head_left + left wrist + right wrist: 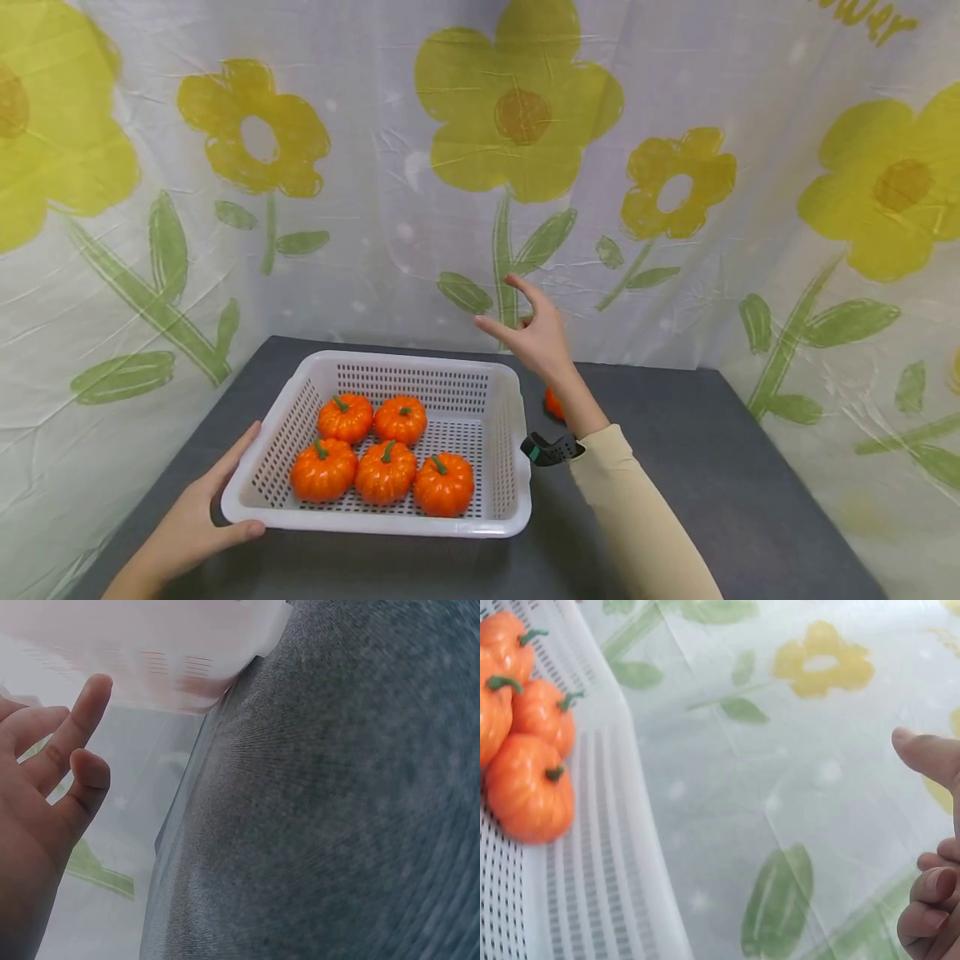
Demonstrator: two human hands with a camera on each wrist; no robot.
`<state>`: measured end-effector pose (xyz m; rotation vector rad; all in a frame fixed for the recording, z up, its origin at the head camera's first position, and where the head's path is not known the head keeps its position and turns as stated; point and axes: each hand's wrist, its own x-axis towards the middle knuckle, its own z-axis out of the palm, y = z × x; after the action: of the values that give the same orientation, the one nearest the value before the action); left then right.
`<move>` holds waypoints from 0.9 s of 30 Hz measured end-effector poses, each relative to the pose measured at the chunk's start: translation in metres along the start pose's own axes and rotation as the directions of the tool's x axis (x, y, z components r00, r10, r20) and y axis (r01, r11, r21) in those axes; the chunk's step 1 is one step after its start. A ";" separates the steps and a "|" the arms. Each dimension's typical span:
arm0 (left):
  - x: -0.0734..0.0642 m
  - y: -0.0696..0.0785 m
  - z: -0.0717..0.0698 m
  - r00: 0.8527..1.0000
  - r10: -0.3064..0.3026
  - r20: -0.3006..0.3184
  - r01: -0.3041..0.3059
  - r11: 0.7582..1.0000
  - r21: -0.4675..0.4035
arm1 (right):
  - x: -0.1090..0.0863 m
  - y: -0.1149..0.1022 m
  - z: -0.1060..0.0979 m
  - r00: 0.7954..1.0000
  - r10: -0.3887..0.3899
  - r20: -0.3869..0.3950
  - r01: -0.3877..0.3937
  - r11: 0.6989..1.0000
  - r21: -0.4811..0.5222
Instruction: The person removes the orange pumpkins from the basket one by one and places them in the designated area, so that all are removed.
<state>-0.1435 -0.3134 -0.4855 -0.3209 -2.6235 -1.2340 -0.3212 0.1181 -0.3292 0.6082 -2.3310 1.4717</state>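
Observation:
A white plastic basket (390, 522) with slotted walls stands on the dark table. Several small orange pumpkins (385, 473) with green stems lie in its left and front part. My left hand (186, 518) is beside the basket's front left corner, thumb and fingers spread around the rim; in the left wrist view its fingers (91, 705) are loose near the basket wall. My right hand (534, 332) is raised beyond the basket's back right corner. Its thumb and index finger are spread apart with nothing between them, while the other fingers (930, 900) bend loosely.
Another orange pumpkin (553, 403) is on the table to the right of the basket, partly hidden by the right forearm. A black band (553, 450) is around the right wrist. A white curtain (360, 250) printed with yellow flowers encloses the table's back and sides.

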 end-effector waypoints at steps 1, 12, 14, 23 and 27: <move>0.000 0.000 0.000 1.000 0.003 0.000 -0.003 1.000 -0.001 | 0.003 -0.003 0.004 1.000 -0.006 0.010 0.006 1.000 0.005; 0.001 0.000 -0.002 1.000 0.021 0.002 -0.021 1.000 -0.010 | 0.008 -0.012 0.059 0.996 0.005 0.093 -0.012 0.997 0.083; 0.000 -0.001 -0.002 1.000 0.022 0.002 -0.022 1.000 -0.012 | 0.006 -0.010 0.069 0.994 0.013 0.109 -0.024 0.995 0.099; -0.003 -0.001 0.002 1.000 0.011 0.017 -0.011 1.000 -0.015 | -0.010 0.002 0.102 0.979 0.076 0.191 -0.068 0.997 -0.047; -0.002 0.000 -0.002 1.000 0.028 0.003 -0.028 1.000 -0.004 | -0.011 0.001 0.108 0.969 0.082 0.234 -0.080 0.997 -0.020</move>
<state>-0.1416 -0.3149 -0.4846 -0.3592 -2.6098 -1.2313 -0.3165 0.0228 -0.3809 0.7277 -2.5688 1.4938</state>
